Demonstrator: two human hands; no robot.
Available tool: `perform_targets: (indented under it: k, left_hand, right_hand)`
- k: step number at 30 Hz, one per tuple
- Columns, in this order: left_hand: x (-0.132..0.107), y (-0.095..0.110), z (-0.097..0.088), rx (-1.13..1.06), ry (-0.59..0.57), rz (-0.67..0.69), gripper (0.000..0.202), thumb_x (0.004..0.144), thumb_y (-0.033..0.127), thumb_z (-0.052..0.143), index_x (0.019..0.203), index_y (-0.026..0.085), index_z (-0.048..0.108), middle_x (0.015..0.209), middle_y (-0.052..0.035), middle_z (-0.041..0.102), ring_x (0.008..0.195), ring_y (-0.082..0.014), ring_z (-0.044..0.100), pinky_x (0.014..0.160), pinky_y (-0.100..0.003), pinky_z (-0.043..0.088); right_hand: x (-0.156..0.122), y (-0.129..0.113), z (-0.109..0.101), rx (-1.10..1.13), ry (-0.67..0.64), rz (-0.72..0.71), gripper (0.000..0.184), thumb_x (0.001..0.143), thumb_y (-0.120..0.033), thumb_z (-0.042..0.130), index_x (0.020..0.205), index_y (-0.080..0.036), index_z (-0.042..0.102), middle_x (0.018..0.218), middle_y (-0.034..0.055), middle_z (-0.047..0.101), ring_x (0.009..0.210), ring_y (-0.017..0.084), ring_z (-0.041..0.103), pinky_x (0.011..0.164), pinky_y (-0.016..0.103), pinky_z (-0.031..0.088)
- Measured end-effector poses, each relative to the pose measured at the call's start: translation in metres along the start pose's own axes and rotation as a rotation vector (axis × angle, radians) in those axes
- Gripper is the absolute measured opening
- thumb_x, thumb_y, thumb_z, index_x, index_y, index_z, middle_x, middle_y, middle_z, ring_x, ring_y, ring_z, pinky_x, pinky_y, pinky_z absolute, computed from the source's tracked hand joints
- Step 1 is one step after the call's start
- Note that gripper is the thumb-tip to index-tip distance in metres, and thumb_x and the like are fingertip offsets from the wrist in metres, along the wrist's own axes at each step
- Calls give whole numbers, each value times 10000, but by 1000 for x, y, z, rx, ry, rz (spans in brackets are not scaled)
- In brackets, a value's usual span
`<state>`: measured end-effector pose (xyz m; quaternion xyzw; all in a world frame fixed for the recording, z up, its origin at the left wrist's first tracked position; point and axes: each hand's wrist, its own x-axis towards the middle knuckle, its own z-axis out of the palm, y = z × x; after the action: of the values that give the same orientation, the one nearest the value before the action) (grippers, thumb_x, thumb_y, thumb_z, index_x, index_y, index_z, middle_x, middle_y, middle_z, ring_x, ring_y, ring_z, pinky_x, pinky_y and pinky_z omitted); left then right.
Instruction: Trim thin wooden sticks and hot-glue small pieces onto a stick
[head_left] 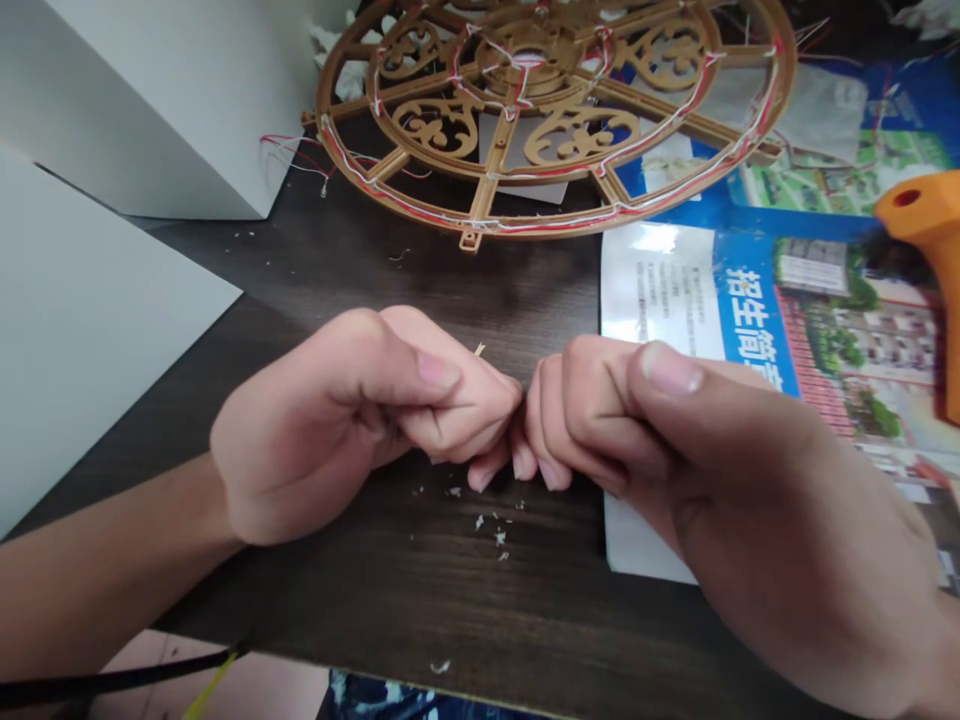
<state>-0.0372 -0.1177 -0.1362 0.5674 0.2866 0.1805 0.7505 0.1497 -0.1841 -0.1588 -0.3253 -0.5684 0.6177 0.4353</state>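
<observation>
My left hand (352,420) is closed, thumb pressed over the bent fingers. Beside it, my right hand (675,440) is also closed, its thumb on the curled index finger. The fingers of both hands meet above the dark tabletop (390,610). A tiny yellowish tip (480,350) shows just behind my left fingers; I cannot tell whether it is held. Whatever lies inside either fist is hidden. Beyond the hands lies a gold-brown openwork wheel frame (487,190), with red and white wires running along its rings and spokes.
An orange tool handle (922,215) lies at the right on a printed brochure (660,290). White box-like panels (202,110) stand at the left. Thin loose wires (292,150) trail beside the wheel. Small white scraps (499,538) dot the table near its front edge.
</observation>
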Motion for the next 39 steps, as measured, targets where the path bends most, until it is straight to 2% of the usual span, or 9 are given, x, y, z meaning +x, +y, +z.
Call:
perform_targets:
  k: [4, 9, 13, 16, 22, 26, 29, 36, 39]
  left_hand:
    - [1, 2, -1, -29, -4, -15, 341, 782, 44, 212, 484, 209, 214, 482, -26, 224, 513, -174, 348, 615, -366, 502]
    - [6, -1, -5, -60, 24, -20, 398, 775, -22, 156, 459, 215, 211, 455, -20, 195, 487, -173, 354, 576, -360, 503]
    - [8, -2, -5, -82, 64, 20, 379, 791, 2, 171, 479, 213, 206, 475, -23, 230, 485, -170, 362, 578, -376, 495]
    - [7, 0, -4, -25, 81, -24, 388, 774, -14, 175, 462, 213, 204, 444, -20, 208, 464, -150, 327, 552, -335, 456]
    - [3, -9, -9, -194, 24, 69, 362, 811, 193, 392, 521, 190, 174, 489, -24, 244, 514, -137, 349, 584, -311, 442]
    - [3, -17, -15, -373, 20, 85, 358, 823, 241, 384, 545, 190, 165, 511, -14, 210, 539, -145, 372, 613, -330, 444]
    - [2, -17, -17, -455, 43, 114, 349, 802, 267, 405, 559, 197, 163, 517, -3, 189, 540, -139, 338, 591, -317, 424]
    - [-1, -15, -15, -293, 34, 165, 401, 827, 233, 450, 540, 180, 176, 505, -11, 213, 541, -143, 368, 597, -329, 440]
    - [-1, -5, -12, -162, 111, 187, 429, 847, 219, 408, 514, 189, 139, 474, -8, 172, 501, -126, 299, 567, -313, 420]
  right_hand:
    - [7, -3, 1, 67, 25, 31, 569, 1021, -640, 430, 742, -148, 366, 742, 29, 447, 780, 86, 506, 794, 197, 526]
    - [16, -11, 7, 145, 110, 127, 710, 987, -683, 452, 603, -123, 243, 574, 26, 316, 617, 85, 456, 651, 232, 537]
    - [5, -8, 6, 52, 28, 30, 601, 976, -704, 424, 729, -158, 373, 708, 43, 428, 741, 139, 526, 748, 318, 568]
    - [-3, -4, 6, -73, -41, -15, 542, 997, -683, 405, 832, -167, 416, 813, 51, 478, 871, 144, 559, 871, 295, 544]
    - [0, -6, 5, -207, -84, 0, 452, 1033, -572, 470, 847, -161, 448, 816, 40, 483, 871, 116, 543, 804, 213, 497]
    - [1, -2, 3, -157, -32, 25, 386, 1115, -340, 289, 859, -156, 511, 803, 12, 510, 793, 57, 529, 756, 151, 479]
    - [0, 1, 2, -129, 14, 68, 426, 1113, -343, 269, 799, -143, 478, 734, 1, 482, 734, 61, 495, 765, 181, 504]
    - [3, 2, -2, -30, 24, 82, 432, 1102, -277, 279, 735, -141, 460, 718, 19, 445, 755, 90, 519, 756, 220, 521]
    - [7, -2, -3, -17, 42, 136, 440, 1086, -284, 265, 681, -147, 366, 655, 25, 381, 672, 113, 460, 670, 252, 509]
